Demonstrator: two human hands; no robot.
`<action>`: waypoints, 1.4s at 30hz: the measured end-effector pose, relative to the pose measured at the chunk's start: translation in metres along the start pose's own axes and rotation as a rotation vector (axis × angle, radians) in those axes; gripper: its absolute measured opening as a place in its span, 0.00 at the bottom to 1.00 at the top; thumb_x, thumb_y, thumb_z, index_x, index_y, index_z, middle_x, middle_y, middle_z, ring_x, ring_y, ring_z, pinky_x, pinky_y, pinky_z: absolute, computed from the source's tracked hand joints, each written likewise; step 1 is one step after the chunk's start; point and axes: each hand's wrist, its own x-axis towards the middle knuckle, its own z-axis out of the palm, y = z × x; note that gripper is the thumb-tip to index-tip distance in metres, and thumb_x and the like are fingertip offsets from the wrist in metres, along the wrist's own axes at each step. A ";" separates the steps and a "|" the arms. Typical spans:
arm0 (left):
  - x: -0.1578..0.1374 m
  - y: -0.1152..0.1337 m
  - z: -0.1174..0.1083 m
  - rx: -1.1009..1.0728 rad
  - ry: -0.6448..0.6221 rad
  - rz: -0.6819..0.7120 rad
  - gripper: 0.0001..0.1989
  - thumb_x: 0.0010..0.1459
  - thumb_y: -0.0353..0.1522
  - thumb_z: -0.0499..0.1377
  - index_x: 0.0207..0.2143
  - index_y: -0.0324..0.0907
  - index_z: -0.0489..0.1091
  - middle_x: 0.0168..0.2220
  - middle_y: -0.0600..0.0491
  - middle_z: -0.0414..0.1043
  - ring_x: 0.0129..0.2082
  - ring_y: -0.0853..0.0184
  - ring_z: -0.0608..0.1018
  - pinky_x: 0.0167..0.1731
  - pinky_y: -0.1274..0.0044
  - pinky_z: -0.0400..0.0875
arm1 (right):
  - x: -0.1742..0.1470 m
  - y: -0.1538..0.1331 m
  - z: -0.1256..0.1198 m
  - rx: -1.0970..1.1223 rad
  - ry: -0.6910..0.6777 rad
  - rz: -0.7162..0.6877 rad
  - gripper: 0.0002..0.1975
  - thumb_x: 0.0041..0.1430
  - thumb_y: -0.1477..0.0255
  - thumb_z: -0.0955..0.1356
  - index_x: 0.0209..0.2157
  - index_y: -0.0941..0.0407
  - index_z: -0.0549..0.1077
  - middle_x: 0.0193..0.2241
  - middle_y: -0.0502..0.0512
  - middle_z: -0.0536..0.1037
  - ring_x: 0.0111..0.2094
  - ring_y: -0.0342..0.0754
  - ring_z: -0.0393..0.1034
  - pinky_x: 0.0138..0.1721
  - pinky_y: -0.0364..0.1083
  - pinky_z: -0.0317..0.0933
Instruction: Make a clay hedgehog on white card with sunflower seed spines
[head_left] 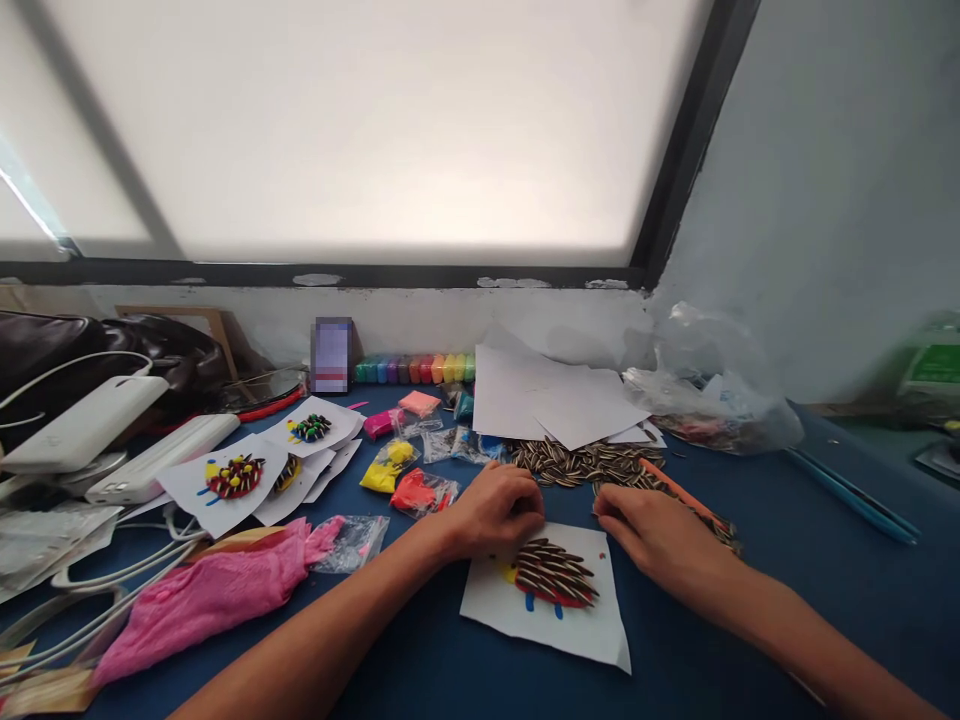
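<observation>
The white paper sheet [501, 622] lies on the blue table [420, 660] between the forearms, bearing a hedgehog figure [556, 574] with a red body, blue feet and striped sunflower seeds set as spines (the yellow head is partly in the left hand's shadow). The left hand [504, 508] is at the sheet's upper left corner, fingers curled under. The right hand [637, 522] is just beyond the sheet's right edge, thumb and fingertips drawn close; whether either hand holds a seed, I cannot tell. The two hands are apart. Just behind them spreads a heap of sunflower seeds [562, 463], an orange strip [679, 488] along its right side. Yellow [388, 468] and red clay packets [417, 492] lie left of the heap.
</observation>
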 end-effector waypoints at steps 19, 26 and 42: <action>0.001 -0.008 0.009 0.050 0.173 -0.045 0.06 0.55 0.24 0.58 0.27 0.39 0.70 0.29 0.55 0.71 0.31 0.70 0.70 0.36 0.76 0.59 | -0.037 -0.027 0.011 0.363 0.180 -0.090 0.08 0.64 0.70 0.62 0.37 0.52 0.73 0.33 0.51 0.79 0.33 0.46 0.74 0.33 0.44 0.67; 0.001 -0.008 0.008 0.019 0.175 -0.048 0.05 0.54 0.24 0.58 0.26 0.39 0.71 0.28 0.54 0.70 0.29 0.70 0.69 0.33 0.77 0.58 | -0.049 -0.030 0.030 0.342 0.188 -0.155 0.11 0.64 0.73 0.61 0.36 0.52 0.75 0.32 0.51 0.78 0.32 0.45 0.74 0.32 0.42 0.67; 0.002 -0.008 0.006 0.053 0.144 -0.073 0.05 0.56 0.26 0.58 0.27 0.40 0.72 0.29 0.54 0.72 0.31 0.69 0.71 0.35 0.75 0.59 | -0.046 -0.035 0.037 0.183 0.308 -0.221 0.09 0.64 0.74 0.61 0.35 0.51 0.71 0.30 0.52 0.78 0.29 0.46 0.75 0.29 0.42 0.67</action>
